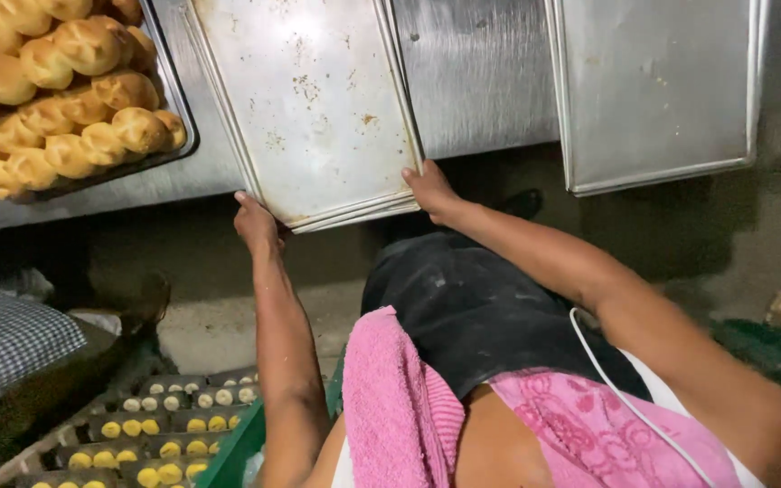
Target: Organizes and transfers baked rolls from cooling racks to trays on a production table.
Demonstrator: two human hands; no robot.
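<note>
1. The stack of empty baking trays [309, 99] lies at the upper centre of the frame, on the steel table [476, 77].
2. The left hand [257, 223] grasps its lower left corner.
3. The right hand [430, 190] grasps its lower right corner.
4. A tray of baked rolls [56, 90] sits at the upper left.

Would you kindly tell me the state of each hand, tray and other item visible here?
left hand: gripping the near left corner of the tray stack
right hand: gripping the stack's near right corner
tray stack: empty, stained, overhanging the steel table
bread tray: full of baked golden rolls
right tray: empty, overhanging the edge
floor rack: holds small unbaked dough pieces
pink towel: hanging at the waist
</note>
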